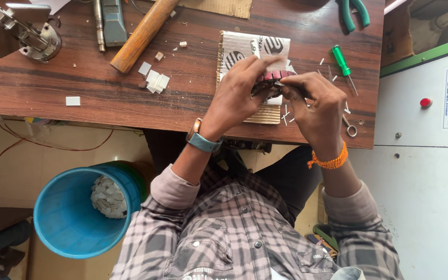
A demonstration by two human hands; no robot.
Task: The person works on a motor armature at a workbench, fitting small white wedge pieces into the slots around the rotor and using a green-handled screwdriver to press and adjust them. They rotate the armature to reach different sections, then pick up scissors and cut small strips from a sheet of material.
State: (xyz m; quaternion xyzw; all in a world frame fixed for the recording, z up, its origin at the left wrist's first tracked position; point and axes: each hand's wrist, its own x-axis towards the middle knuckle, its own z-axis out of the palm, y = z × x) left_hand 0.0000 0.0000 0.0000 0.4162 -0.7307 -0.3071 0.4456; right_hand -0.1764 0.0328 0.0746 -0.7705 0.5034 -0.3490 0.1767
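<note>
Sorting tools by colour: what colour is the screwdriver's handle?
Green; the screwdriver shows in the head view.

I hold both forearms forward, sleeves pushed up to the elbows. My left hand (pixel 237 93) arches over, fingers curled downward and pinched together. My right hand (pixel 315 103) meets it from the other side, knuckles up, fingertips closed tight, the two hands touching at their tips.
</note>
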